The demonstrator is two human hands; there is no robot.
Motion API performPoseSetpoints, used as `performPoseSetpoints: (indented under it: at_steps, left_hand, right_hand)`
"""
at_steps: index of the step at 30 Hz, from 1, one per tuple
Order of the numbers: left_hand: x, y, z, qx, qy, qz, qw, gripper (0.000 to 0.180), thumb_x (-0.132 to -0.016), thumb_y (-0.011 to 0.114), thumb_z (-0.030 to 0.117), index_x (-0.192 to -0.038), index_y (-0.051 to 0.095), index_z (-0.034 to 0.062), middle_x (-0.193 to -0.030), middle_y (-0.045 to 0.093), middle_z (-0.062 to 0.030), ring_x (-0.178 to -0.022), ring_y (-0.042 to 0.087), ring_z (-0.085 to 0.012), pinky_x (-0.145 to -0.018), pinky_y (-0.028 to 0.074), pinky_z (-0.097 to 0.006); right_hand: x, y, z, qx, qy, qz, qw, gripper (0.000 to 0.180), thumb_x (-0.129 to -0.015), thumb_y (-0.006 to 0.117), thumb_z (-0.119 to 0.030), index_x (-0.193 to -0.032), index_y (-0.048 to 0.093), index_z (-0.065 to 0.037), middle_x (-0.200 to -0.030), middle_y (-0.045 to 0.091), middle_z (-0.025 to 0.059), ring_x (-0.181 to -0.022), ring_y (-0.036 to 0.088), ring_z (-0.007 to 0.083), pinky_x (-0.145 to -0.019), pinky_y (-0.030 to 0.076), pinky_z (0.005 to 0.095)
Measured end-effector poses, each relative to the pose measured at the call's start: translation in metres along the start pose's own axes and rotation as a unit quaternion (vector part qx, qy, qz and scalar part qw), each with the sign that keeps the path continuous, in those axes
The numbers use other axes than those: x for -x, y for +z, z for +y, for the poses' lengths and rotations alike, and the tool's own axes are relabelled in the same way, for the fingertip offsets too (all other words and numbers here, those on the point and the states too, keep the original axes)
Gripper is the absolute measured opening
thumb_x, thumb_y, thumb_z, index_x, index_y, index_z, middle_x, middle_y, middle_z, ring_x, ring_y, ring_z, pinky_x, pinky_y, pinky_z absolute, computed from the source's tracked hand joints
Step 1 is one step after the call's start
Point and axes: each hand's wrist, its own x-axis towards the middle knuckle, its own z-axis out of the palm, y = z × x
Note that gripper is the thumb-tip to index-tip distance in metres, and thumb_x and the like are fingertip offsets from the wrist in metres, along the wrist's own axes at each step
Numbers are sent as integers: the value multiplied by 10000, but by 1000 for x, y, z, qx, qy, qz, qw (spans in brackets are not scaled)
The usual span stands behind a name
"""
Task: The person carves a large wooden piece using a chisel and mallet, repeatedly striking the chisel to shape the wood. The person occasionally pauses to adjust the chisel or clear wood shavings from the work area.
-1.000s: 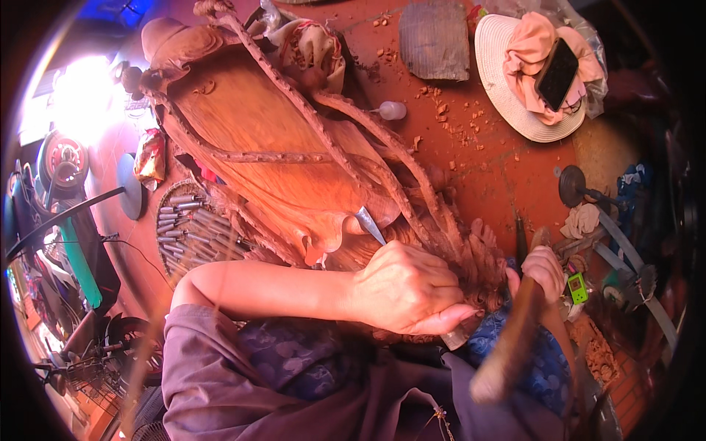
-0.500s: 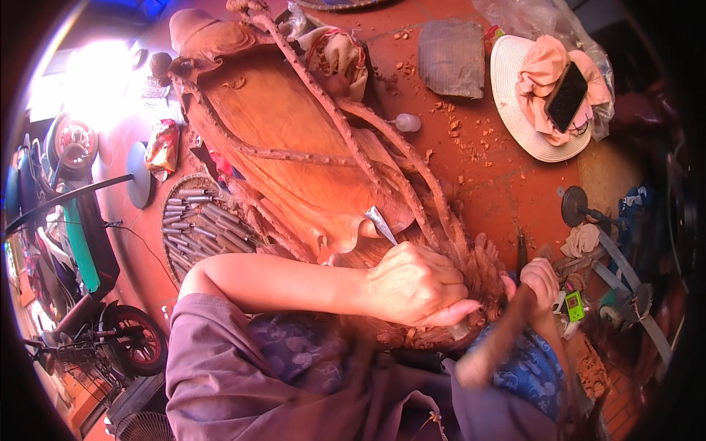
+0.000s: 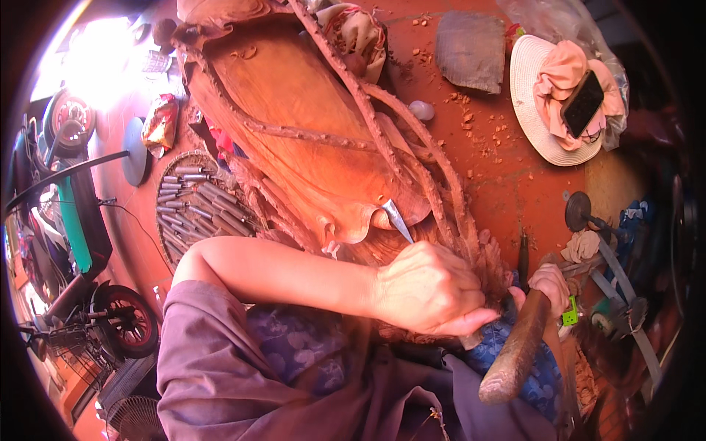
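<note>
A large brown wood carving (image 3: 294, 95) with a smooth, leaf-like hollow and knobbly branch-like strands lies in front of me. My left hand (image 3: 434, 290) is closed round a gouge (image 3: 398, 220). Its metal blade sticks out beyond the fist toward the carving's lower edge, and the stubby butt of its handle shows below my thumb. In my right hand (image 3: 550, 285) is a wooden mallet (image 3: 515, 353), its thick rounded end pointing down toward my lap, apart from the gouge. Beside that hand, a dark slender tool handle (image 3: 523, 257) stands near the carving.
Left of the carving, a round basket (image 3: 163, 213) holds many chisels. A straw hat (image 3: 526, 95) with a phone (image 3: 582, 103) on it lies at far right, near a grey board (image 3: 471, 51) and wood chips. A bike (image 3: 125, 327) and a fan (image 3: 136, 419) are at left.
The whole view has shifted slightly, with most things a little farther right. The mallet, blurred by motion before, is now sharper and farther right of the gouge's butt. Both grips are unchanged.
</note>
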Motion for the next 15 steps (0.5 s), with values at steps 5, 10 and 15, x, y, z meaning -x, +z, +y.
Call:
performPoseSetpoints:
  at_steps: [5,10,15]
  left_hand:
    - [1,0,-6,-22,-8,-5,1000,329,-913,683,274,-660,574,95,-608,509,-44,-554,577,-244,-487,472,-370]
    - [0,-1,-9,-37,-9,2,999,323,-911,688,264,-658,575,99,-610,514,-37,-549,577,-241,-484,471,-368]
    - [0,-1,-9,-43,-12,4,999,322,-910,693,270,-664,583,94,-609,522,-34,-557,586,-244,-486,471,-371]
  right_hand:
    - [13,2,11,28,-4,-44,999,402,-730,881,-175,-891,543,-29,-766,581,92,-663,600,312,-622,516,422]
    - [28,13,22,45,-19,-3,999,381,-745,871,-164,-889,545,-29,-773,587,99,-677,609,323,-643,527,437]
    - [18,6,20,28,-32,-10,999,359,-751,863,-126,-890,548,-27,-774,588,110,-687,614,326,-663,537,449]
